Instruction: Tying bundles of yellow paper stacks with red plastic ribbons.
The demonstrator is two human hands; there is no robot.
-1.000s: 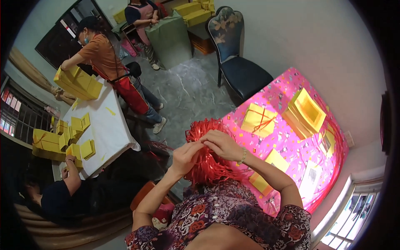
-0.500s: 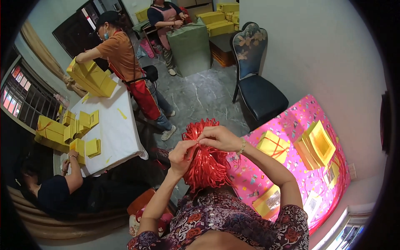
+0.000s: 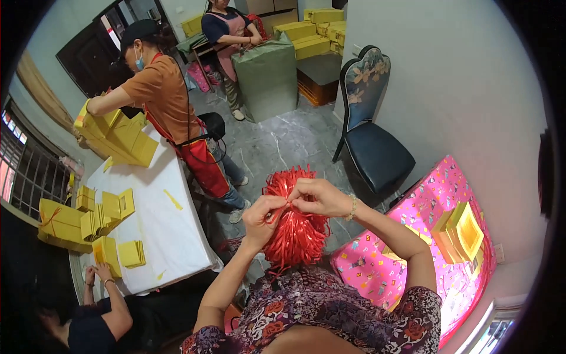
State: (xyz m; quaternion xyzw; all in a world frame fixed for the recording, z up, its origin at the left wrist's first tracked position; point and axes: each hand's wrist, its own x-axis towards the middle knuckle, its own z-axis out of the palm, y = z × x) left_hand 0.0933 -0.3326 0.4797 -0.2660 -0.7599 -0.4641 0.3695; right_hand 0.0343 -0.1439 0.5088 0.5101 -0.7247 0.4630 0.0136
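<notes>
Fingers of the left hand [image 3: 263,213] and right hand [image 3: 316,197] pinch strands atop a bushy bundle of glossy red plastic ribbon [image 3: 295,227], held before the chest.

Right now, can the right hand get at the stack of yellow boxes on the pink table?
Probably yes. The right hand is pinching strands of the red ribbon bundle together with the left hand. The yellow boxes sit on the pink table to its right, with nothing between, though the hand is occupied.
</notes>
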